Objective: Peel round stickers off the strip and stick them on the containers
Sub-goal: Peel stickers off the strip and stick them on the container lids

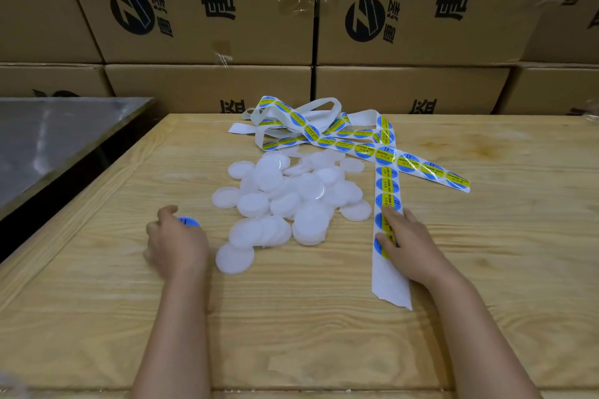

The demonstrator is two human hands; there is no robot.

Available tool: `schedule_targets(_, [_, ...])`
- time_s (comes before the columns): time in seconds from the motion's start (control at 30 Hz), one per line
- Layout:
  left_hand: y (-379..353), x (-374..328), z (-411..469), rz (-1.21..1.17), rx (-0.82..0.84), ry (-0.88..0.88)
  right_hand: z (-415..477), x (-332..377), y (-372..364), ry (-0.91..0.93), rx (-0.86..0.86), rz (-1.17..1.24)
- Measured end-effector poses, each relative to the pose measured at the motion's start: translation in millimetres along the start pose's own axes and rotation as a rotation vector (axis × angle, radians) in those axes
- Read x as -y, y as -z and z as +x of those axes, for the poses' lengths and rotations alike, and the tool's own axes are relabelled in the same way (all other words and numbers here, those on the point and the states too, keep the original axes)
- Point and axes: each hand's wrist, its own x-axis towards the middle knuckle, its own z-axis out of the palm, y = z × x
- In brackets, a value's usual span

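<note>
1. Two hands were over the table (291,334) in the head view. The left hand (176,246) sat toward the left edge, fingers clenched over a container (189,222) whose blue labelled top showed just past the knuckles.
2. Many bare white containers made a pile (285,197) at the table's middle, between the hands. Its nearest piece lay just beside the left hand.
3. Right of the pile, the strip (390,288) ran with its long axis from the near edge toward the far edge. Empty backing lay nearest the near edge and stickers came beyond it, while the rest of the strip looped in a tangle by the far edge.
4. The right hand (408,243) rested on that run with its fingers straight and released. The forefinger pointed along the strip toward the far edge and the thumb touched the nearest sticker (377,246). No pinch could be made out.
5. The coming peel likely fell to the right hand, since the sticker lay under its thumb and would lift along the strip's axis. The left hand was well apart from the strip and nearer the pile, so it seemed better placed to fetch a bare container.
</note>
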Motion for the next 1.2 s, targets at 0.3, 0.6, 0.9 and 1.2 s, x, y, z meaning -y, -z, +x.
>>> schedule_targets(0.3, [-7.8,-17.0,-11.0,-0.118,-0.194,-0.347,-2.5,3.0,2.6,-0.038,0.036,0.053])
schedule_targets(0.6, [-60.4,-53.4,-120.7,-0.128,0.596,-1.223,-4.1,10.6,9.8,-0.064,-0.135,0.253])
schedule_targets(0.9, [-82.9,-54.5,-132.2,0.115,0.740,-1.268,-4.6,19.0,14.3,-0.105,-0.187,0.241])
schedule_targets(1.2, [-76.1,-59.2,-141.7,0.015,0.594,-1.228,-7.4,26.0,14.2,-0.067,-0.173,0.207])
